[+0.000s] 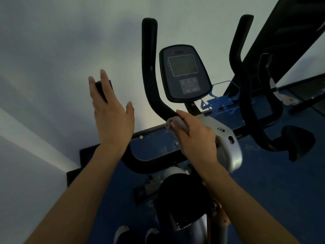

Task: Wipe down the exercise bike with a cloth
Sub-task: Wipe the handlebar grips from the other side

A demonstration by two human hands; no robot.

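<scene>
Exercise bike (226, 138) fills centre frame, console (184, 73) far, black saddle (182, 196) near. Right hand (195, 138) grips grey cloth (175, 124) against the black handlebar (153, 95) bend just below the console. Left hand (110, 110) open, fingers spread, raised in front of left handlebar end (103, 88); contact unclear. Blue floor (281, 191) beneath.

Right hand (195, 138) presses a grey cloth (177, 124) on the black handlebar (153, 88), at 6 o'clock from the console (184, 73). Left hand (112, 113) hovers flat at 9 o'clock.
</scene>
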